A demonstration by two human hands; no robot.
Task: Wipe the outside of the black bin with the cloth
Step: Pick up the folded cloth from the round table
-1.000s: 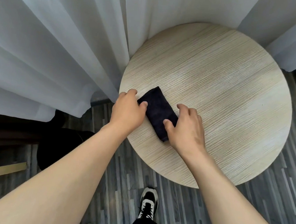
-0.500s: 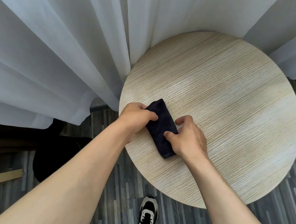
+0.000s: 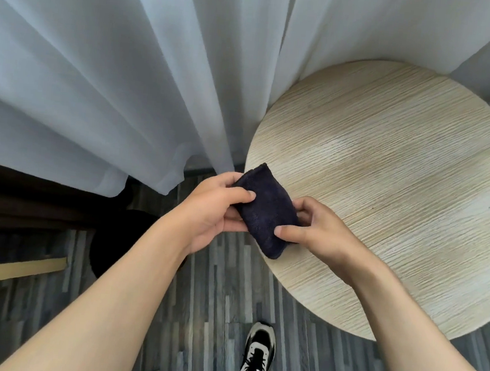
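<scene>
A folded dark navy cloth (image 3: pixel 267 210) is held at the near left edge of the round table, lifted partly off its surface. My left hand (image 3: pixel 211 209) pinches the cloth's left side between thumb and fingers. Its right side is pinched by my right hand (image 3: pixel 318 230). The black bin (image 3: pixel 119 239) stands on the floor below and left of my left forearm, which hides part of it; it looks like a dark round shape.
The round light-wood table (image 3: pixel 402 185) fills the right. White curtains (image 3: pixel 114 68) hang at the back and left, touching the table. Dark furniture with a gold strip (image 3: pixel 11 267) is at the left. My shoes (image 3: pixel 259 346) stand on the grey plank floor.
Both hands closed on the cloth and pulled it from the tabletop toward the table's near left edge. The camera view swung left, so the table now sits further right.
</scene>
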